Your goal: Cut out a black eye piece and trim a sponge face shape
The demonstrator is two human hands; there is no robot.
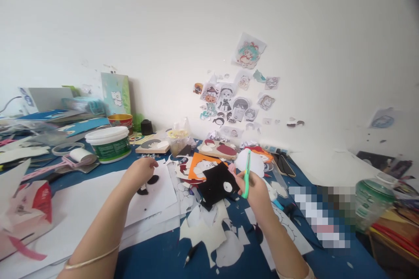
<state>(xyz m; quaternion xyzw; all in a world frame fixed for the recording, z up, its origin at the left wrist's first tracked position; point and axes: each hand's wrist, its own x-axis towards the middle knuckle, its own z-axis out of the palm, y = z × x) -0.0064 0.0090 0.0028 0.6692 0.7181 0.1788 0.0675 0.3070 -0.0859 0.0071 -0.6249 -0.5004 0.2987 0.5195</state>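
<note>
While the right hand (253, 187) holds the green-handled scissors (247, 173) upright, fingers closed through the loops, the black felt piece (216, 185) lies just beside it on the blue table (157, 255), a white disc set on it. Several cut shapes already lie about: white offcuts (209, 233) in front, an orange piece (199, 163) behind. The left hand (142, 172) presses curled fingertips on a white sheet (98, 202) bearing small black cutouts (149, 183), apparently pinching one, though blur obscures this. A white tub (108, 143) stands well apart.
</note>
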